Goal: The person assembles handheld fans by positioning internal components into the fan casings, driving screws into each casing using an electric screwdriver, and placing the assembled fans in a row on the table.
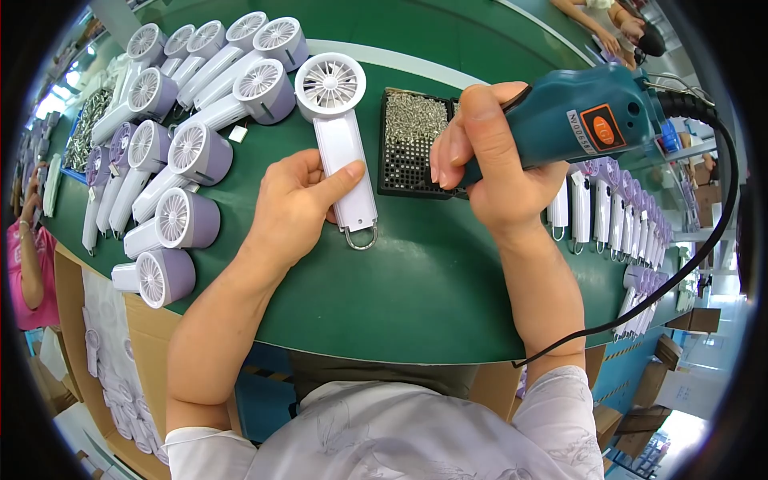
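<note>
My left hand [290, 202] is closed round the handle of a white handheld fan [349, 160], its thumb lying across the front. The fan's round grille points away from me, and a metal loop [362, 238] sticks out of the near end of its handle. In my right hand [512, 172] is a teal electric screwdriver [572, 116], held sideways; its tip is hidden behind my fingers. Just left of that hand, a black perforated tray [406, 193] holds a heap of small silver screws [414, 118]. My right fingertips overlap the tray's edge in the picture.
Several white and lilac fans [188, 152] lie on the green table [384, 304] at left; more stand in rows [612, 208] at right. A blue bin [76, 172] holds metal parts. The screwdriver's black cable [732, 184] loops past my right arm. A carton [144, 336] of fan parts sits lower left. Other people [604, 28] work nearby.
</note>
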`<control>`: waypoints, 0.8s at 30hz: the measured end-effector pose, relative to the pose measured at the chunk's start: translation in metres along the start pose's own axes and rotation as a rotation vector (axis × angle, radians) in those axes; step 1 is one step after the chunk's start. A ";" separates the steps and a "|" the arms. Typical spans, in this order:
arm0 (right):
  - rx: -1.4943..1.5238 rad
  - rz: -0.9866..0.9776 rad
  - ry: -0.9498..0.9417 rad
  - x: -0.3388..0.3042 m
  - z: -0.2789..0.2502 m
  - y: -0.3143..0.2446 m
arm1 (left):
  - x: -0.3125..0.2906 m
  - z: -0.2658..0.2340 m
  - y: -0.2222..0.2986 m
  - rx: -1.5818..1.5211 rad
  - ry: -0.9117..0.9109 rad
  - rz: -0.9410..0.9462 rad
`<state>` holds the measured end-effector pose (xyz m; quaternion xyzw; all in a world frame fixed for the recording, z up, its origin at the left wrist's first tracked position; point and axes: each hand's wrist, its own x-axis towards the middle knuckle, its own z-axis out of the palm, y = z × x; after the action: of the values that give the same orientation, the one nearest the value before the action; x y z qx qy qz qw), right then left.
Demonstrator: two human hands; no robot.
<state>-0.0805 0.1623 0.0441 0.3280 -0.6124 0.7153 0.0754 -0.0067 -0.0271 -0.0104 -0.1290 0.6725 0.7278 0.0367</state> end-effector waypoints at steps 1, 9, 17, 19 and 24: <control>-0.020 0.007 -0.016 0.000 0.000 -0.002 | -0.001 0.001 0.001 -0.002 0.003 0.003; -0.073 -0.068 -0.049 -0.004 0.007 -0.002 | 0.002 0.003 -0.002 -0.002 0.031 -0.015; 0.236 -0.024 0.087 -0.003 0.002 -0.023 | 0.006 0.000 -0.007 0.009 0.028 -0.013; 0.280 -0.113 -0.070 -0.006 -0.002 -0.022 | 0.005 0.002 -0.005 0.005 0.034 -0.015; 0.242 -0.080 -0.267 -0.015 0.012 -0.035 | 0.004 0.001 -0.002 -0.004 0.033 -0.011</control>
<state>-0.0468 0.1642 0.0645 0.4508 -0.5131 0.7302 -0.0183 -0.0097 -0.0266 -0.0134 -0.1445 0.6710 0.7266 0.0293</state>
